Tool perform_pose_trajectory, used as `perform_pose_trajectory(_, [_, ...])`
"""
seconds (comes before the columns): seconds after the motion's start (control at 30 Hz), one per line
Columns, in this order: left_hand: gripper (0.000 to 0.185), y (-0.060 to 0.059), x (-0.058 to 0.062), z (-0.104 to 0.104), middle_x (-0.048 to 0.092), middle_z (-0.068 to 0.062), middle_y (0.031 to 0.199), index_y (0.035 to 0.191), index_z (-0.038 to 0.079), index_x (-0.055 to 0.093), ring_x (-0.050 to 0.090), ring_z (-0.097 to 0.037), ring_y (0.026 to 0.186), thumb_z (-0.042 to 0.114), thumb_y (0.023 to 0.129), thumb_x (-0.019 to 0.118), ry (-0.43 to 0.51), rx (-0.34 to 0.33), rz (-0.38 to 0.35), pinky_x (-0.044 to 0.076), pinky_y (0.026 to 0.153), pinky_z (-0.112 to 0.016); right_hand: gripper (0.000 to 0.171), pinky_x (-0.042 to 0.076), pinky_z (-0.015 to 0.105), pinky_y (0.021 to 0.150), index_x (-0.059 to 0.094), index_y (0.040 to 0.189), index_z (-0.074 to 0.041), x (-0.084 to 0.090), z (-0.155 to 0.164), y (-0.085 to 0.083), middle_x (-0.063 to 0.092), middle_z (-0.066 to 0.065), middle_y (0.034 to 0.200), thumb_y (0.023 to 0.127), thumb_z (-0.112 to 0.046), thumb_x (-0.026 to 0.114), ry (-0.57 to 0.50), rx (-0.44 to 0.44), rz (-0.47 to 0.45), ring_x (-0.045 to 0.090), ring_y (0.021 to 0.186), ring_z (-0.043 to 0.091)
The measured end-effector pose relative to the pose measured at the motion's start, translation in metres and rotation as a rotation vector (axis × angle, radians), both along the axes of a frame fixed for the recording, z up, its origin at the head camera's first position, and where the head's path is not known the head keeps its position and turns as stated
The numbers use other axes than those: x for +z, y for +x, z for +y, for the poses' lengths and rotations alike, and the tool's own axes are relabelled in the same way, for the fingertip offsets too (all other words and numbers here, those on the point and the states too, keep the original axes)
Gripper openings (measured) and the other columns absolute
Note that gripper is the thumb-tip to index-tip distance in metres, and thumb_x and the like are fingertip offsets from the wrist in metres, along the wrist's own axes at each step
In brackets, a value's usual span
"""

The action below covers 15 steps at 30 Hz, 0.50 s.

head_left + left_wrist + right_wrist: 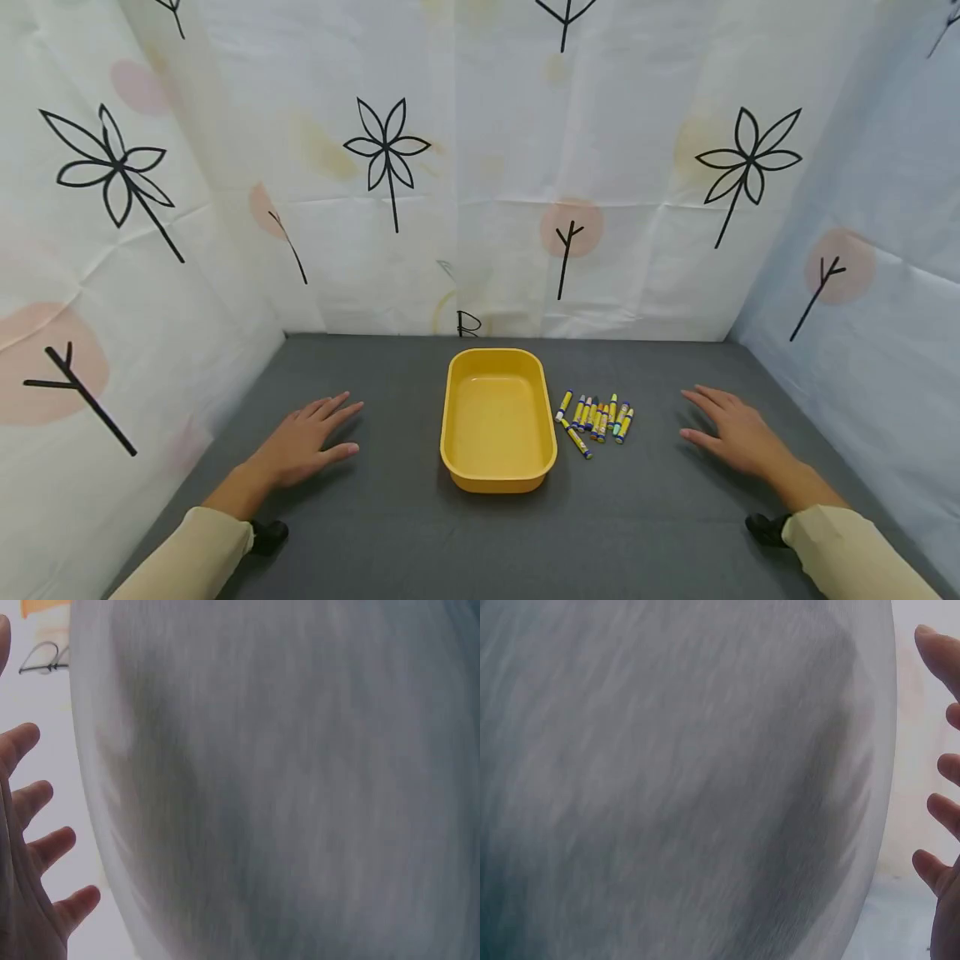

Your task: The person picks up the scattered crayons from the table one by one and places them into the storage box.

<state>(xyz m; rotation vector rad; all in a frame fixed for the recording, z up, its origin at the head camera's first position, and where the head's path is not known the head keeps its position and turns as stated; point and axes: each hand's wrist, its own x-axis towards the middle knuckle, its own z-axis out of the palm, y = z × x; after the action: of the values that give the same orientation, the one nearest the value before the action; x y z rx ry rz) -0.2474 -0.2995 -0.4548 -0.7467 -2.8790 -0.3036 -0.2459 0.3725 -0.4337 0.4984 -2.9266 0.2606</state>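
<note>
Yellow tray [498, 479] sits mid-worktop [390, 533], crayons [596, 417] just beside it, my left hand [303, 442] and right hand [731, 433] resting flat, empty, fingers spread.

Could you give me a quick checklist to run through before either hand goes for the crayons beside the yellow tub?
1. Left hand free: ok, fingers spread flat on the grey table, holding nothing.
2. Right hand free: ok, also flat and holding nothing.
3. Yellow tub ready to receive: ok, upright and nothing shows inside.
4. Crayons reachable: ok, they lie in a loose group right of the tub, nearer the right hand.
5. Crayons separated enough for a single grip: cannot tell, most lie close side by side.
6. Wrist views usable: not ok, both show blurred grey surface and fingertips only.
</note>
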Motion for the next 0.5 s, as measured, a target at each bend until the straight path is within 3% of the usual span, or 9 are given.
perform_pose_trajectory(0.23, [0.069,-0.001,-0.007,0.020,0.033,-0.011,0.154,0.151,0.021,0.039,0.038,-0.038,0.134,0.056,0.093,0.055,0.077,-0.058,-0.002,0.031,0.100,-0.065,0.064,0.030,0.071,0.094,0.048,0.139,0.000,0.005,-0.023,-0.011,0.042,0.030,0.141,0.091,-0.038,0.067,-0.006,0.028,0.022,0.038,0.126,0.051])
perform_pose_trajectory(0.5, [0.069,-0.001,-0.003,0.050,0.035,-0.007,0.154,0.151,0.024,0.039,0.040,-0.031,0.133,0.052,0.092,0.060,0.142,-0.131,0.029,0.035,0.099,-0.062,0.057,0.033,0.069,0.093,0.053,0.135,0.000,0.003,-0.048,-0.013,0.047,0.028,0.137,0.090,-0.030,0.070,-0.051,0.095,0.073,0.043,0.123,0.049])
